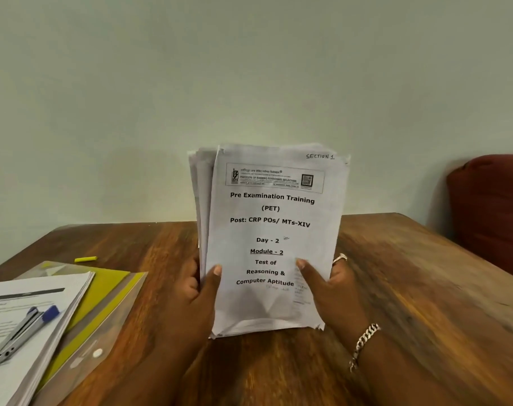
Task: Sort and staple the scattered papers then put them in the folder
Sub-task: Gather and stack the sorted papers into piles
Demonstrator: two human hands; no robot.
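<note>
A thick stack of printed papers (271, 230) stands upright on its bottom edge on the wooden table (410, 288), its cover page headed "Pre Examination Training" facing me. My left hand (195, 291) grips the stack's left side, thumb on the front. My right hand (327, 285) grips the right side, thumb across the cover, with a ring and a chain bracelet. At the left lies a clear and yellow folder (103, 309) under a second pile of papers (29, 312). A grey and blue stapler (22, 332) rests on that pile.
A small yellow marker cap or highlighter (85, 259) lies on the table behind the folder. A dark red cushion (492, 212) sits at the right edge against the pale wall. Bare tabletop stretches to the right of the stack.
</note>
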